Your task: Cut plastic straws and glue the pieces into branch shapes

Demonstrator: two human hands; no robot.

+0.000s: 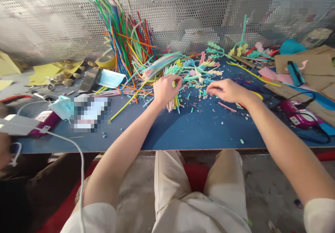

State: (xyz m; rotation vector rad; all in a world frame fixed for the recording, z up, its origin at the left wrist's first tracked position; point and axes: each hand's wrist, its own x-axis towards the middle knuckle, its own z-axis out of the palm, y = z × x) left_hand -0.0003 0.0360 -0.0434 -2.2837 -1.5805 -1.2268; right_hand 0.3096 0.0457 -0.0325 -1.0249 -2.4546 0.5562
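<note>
My left hand point(167, 88) is curled above a bundle of short pastel sticks point(173, 104), thumb and fingers near each other around a small yellow-green bit; whether it grips that bit is unclear. To its right, my right hand point(222, 89) hovers over the table with bent, slightly parted fingers and nothing visible in them. Small cut green pieces point(202, 93) lie just left of its fingertips. Behind both hands are pastel fuzzy sprigs point(193, 70) in a pile and a bundle of pale fuzzy stems point(164, 64).
Long colourful stems point(123, 44) lean on the perforated metal wall point(183, 16). Masks, yellow tape point(106, 61) and a purple power strip point(45, 123) are left; cardboard point(305, 65) and another purple strip point(298, 113) are right. A person's arm shows at far left.
</note>
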